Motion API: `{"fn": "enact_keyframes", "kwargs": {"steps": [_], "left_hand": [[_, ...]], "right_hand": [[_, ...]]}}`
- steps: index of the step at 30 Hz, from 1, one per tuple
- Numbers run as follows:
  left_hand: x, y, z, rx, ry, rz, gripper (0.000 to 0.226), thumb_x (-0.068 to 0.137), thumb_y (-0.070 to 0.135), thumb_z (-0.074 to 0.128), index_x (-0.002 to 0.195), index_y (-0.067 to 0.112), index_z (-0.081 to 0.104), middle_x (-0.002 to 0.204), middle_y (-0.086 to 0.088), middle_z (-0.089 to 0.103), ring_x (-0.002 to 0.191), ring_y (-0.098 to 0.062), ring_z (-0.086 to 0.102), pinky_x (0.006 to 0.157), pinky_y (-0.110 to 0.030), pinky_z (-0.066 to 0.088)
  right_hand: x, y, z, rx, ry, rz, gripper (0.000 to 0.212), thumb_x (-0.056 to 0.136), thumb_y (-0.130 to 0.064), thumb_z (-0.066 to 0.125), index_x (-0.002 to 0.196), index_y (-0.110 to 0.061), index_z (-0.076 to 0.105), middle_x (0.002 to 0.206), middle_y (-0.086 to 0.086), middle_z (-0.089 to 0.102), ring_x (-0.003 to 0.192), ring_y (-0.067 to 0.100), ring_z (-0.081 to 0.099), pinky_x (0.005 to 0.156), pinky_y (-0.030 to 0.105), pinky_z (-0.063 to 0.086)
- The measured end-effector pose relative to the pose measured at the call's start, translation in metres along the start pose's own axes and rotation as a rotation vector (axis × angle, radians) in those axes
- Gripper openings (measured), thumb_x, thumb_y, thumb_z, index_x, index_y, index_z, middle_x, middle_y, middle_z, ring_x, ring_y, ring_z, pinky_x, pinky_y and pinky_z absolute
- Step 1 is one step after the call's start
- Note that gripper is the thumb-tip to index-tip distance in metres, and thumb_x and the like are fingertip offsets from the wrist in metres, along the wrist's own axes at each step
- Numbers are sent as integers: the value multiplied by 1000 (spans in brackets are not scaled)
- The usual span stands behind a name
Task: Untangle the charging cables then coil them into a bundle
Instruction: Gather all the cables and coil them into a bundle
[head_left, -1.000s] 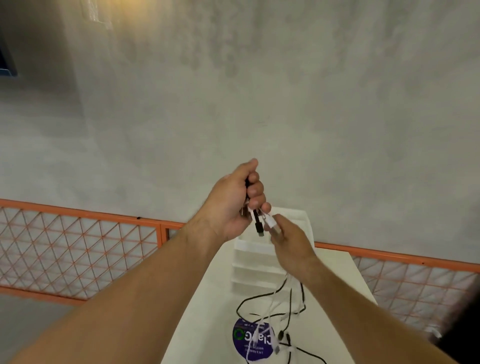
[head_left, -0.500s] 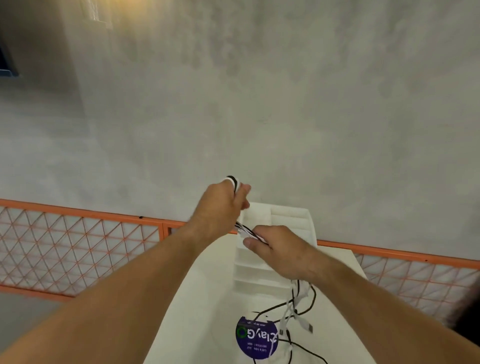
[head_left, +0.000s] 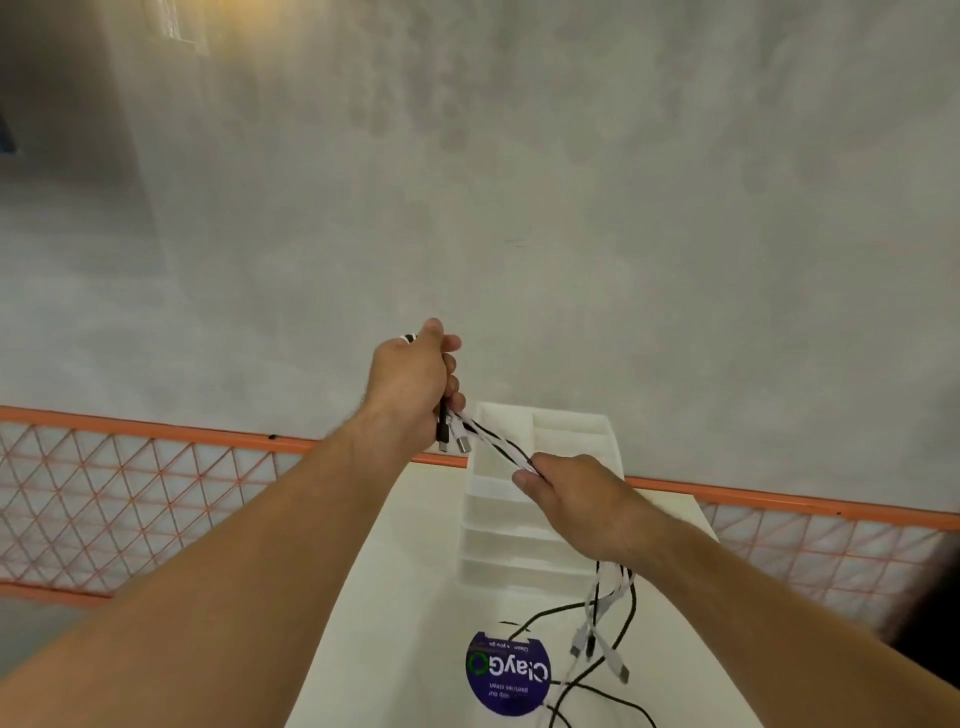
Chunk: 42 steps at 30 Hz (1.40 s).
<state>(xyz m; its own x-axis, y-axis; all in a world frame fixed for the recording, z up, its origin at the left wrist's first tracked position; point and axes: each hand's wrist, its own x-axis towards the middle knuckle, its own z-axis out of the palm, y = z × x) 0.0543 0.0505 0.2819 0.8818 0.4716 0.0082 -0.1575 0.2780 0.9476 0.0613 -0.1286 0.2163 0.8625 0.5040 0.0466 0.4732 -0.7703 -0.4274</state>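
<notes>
Here the left hand (head_left: 415, 384) is raised above the far end of the white desk (head_left: 395, 597), forearm stretched forward. Its fingers are closed in a fist round a bunch of black and white charging cables (head_left: 493, 441). A small loop of cable pokes out above the knuckles, and two metal-tipped plugs (head_left: 453, 442) hang just below the fist.

The right hand (head_left: 576, 499) sits lower, nearer and to the right, back of the hand upward, thumb pinching the same cables against curled fingers. Between the two hands the cables run in a tight slanted line, down from left to right.

Below the right hand the rest of the cables drop to the desk, where loose strands and several plugs sprawl at the near right, just beside a round purple label (head_left: 506, 675). A white divided tray (head_left: 571, 431) stands on the desk beneath the hands. Beyond the desk runs an orange mesh railing (head_left: 156, 483), and behind it a grey concrete wall (head_left: 519, 208).
</notes>
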Motion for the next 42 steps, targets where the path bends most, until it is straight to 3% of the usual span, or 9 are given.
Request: {"fn": "enact_keyframes", "kwargs": {"steps": [7,11,17,21,24,28,31,38,42], "left_hand": [[-16,5,-4,78,-364,-245,30,98,40,52,118,18,58,56,4,37,39,-8,30,33,-17,27],[-29,-3,2,64,-479,-228,27,99,39,49,115,20,60,54,4,32,39,-8,26,34,-16,23],[-19,12,9,-101,-315,-13,29,102,32,45,80,13,52,51,1,35,40,-13,32,39,-22,32],[-11,15,8,1,-226,156,28,102,27,43,87,10,58,51,0,40,41,-16,45,51,-32,48],[-11,6,8,200,-207,332,27,103,29,42,95,12,62,51,0,46,52,-18,62,59,-32,54],[-7,-10,-1,821,-225,668,28,102,35,43,94,15,60,65,-1,65,62,-17,64,67,-35,55],[-4,-22,-11,1246,-293,715,31,102,39,38,88,16,52,77,0,68,71,-20,64,74,-39,53],[-7,-35,-11,1273,-333,738,26,101,32,42,81,16,45,70,1,60,71,-18,57,68,-36,47],[-18,-39,-19,946,-501,462,45,100,48,38,70,16,46,52,0,54,49,-20,60,53,-34,47]], "right_hand": [[15,16,25,303,133,157,42,101,-49,35,90,-14,54,86,4,60,74,23,58,71,39,55],[19,8,30,384,246,134,46,102,-45,35,96,-5,57,75,2,54,67,16,47,61,30,41],[9,16,39,508,199,111,42,99,-47,42,90,-9,58,63,-12,49,56,5,47,58,21,42],[0,17,49,563,180,107,37,99,-44,44,88,-10,54,62,-3,50,55,9,54,60,29,50],[2,3,47,719,59,64,34,100,-42,44,85,-12,54,57,-5,33,45,10,31,44,27,34],[0,-12,21,503,-109,-46,35,100,-45,43,83,-18,59,57,-9,36,41,2,32,42,14,29],[0,-17,-1,242,-171,-129,40,95,-49,51,68,-20,49,58,-9,37,50,6,36,53,21,34],[-1,-31,-26,-75,-137,-225,38,93,-43,58,61,-26,46,60,-7,48,55,9,44,55,24,36],[-1,-30,-46,-80,-56,-257,30,88,-43,66,66,-24,56,59,-8,48,54,7,42,54,22,35]]}}
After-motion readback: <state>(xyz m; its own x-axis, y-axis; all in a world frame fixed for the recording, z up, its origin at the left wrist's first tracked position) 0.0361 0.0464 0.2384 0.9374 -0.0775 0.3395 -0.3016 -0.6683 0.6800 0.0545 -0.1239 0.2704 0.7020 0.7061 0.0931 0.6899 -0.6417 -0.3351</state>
